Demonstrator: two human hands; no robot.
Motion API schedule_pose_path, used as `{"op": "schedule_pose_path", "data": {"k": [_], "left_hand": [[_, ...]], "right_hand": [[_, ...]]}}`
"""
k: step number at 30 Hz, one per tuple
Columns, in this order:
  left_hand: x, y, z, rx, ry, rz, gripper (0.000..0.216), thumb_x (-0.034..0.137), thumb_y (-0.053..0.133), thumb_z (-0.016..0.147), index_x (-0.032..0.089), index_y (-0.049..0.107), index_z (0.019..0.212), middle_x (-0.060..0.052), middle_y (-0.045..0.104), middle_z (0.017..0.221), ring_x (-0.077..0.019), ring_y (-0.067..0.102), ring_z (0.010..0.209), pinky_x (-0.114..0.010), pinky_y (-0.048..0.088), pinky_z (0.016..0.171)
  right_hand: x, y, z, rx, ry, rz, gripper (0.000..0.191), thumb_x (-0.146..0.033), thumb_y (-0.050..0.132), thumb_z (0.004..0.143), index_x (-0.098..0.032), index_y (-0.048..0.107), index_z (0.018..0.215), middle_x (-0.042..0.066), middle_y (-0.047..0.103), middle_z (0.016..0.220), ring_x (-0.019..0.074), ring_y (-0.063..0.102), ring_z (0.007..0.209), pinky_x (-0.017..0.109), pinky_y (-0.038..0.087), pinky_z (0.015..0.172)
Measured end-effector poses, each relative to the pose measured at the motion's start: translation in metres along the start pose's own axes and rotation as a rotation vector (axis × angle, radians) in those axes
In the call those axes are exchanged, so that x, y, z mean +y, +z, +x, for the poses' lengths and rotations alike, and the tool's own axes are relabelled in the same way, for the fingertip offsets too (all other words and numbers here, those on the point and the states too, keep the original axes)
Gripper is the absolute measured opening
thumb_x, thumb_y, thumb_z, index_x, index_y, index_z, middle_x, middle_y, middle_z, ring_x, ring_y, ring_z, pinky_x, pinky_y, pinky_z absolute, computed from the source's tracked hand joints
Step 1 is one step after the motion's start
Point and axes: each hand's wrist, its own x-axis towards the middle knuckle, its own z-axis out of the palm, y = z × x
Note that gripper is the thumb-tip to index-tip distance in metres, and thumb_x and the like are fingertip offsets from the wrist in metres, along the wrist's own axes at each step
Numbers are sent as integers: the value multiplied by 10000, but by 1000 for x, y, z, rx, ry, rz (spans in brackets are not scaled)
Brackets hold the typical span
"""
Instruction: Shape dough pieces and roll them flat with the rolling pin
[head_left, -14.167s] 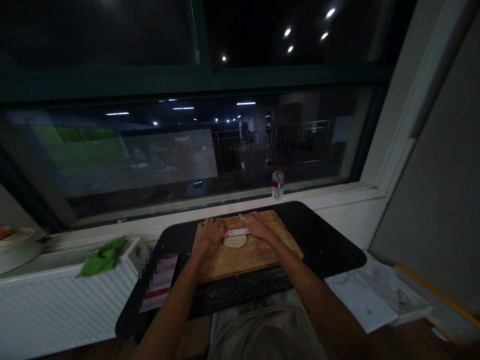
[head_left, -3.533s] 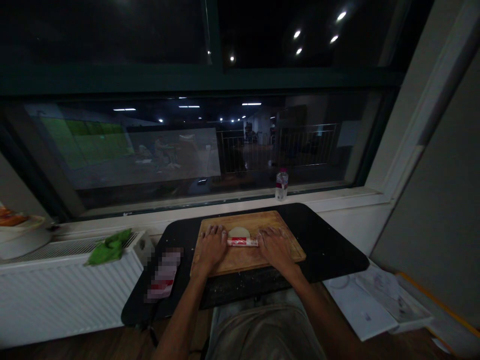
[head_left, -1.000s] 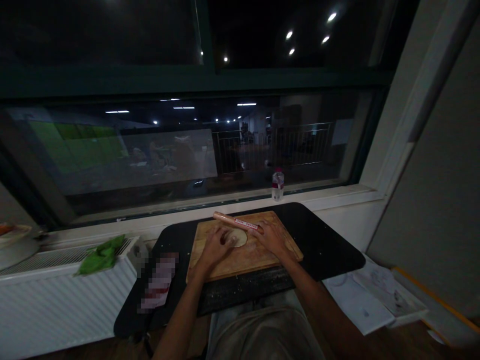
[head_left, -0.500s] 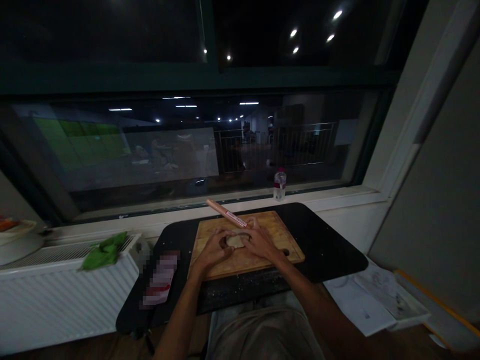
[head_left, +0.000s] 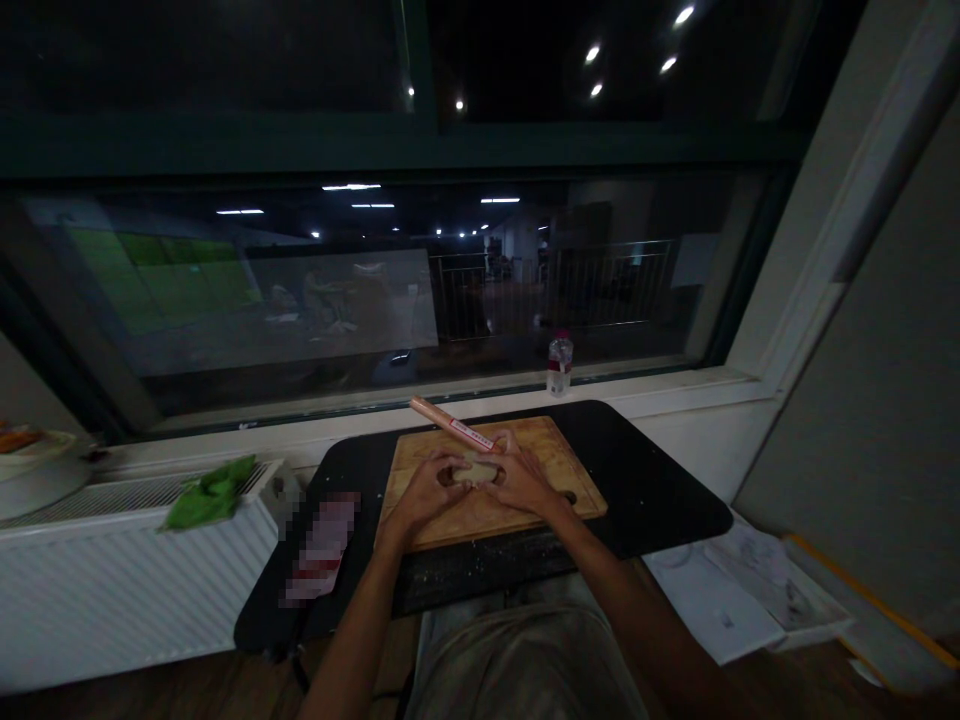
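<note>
A wooden cutting board lies on a black table. A small flat piece of pale dough sits at the board's middle. My left hand curls its fingers on the dough's left edge. My right hand pinches the dough's right edge and also keeps a thin rolling pin against the thumb; the pin sticks up and to the left over the board's far edge. Much of the dough is hidden by my fingers.
A water bottle stands on the window sill behind the table. A packet lies on the table's left part. A green cloth rests on the radiator at left, with a bowl further left. Papers lie at lower right.
The rolling over the dough has ended: my right hand lifted the pin off to the far left, and both hands closed in on the dough's edges.
</note>
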Motion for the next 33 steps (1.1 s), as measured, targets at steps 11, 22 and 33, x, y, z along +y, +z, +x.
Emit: {"op": "schedule_pose_path", "data": {"k": [11,22,33], "left_hand": [[5,0,3,-11,23,89,259,368,876,888,254,838,1117,-87,752,1192,-272,687,1175,-446,547,1087],[11,0,4,-30,-18,76,240,230,800,869,239,828,1108,-82,726,1223,-266,672,1214,-437,549,1106],[5,6,6,9,19,92,231,320,862,861,253,809,1076,-85,718,1291,-299,632,1287,-470,521,1153]], "right_hand": [[0,1,2,-48,31,-19,538,-586,792,983,-504,693,1506,43,460,1576,269,659,1223,414,539,1072],[-4,-7,-1,-68,-4,5,666,-350,808,916,-494,657,1549,45,491,1541,266,641,1204,406,528,1058],[-3,-3,1,-60,-3,-18,548,-543,790,977,-529,678,1513,37,505,1491,244,652,1144,400,530,1035]]}}
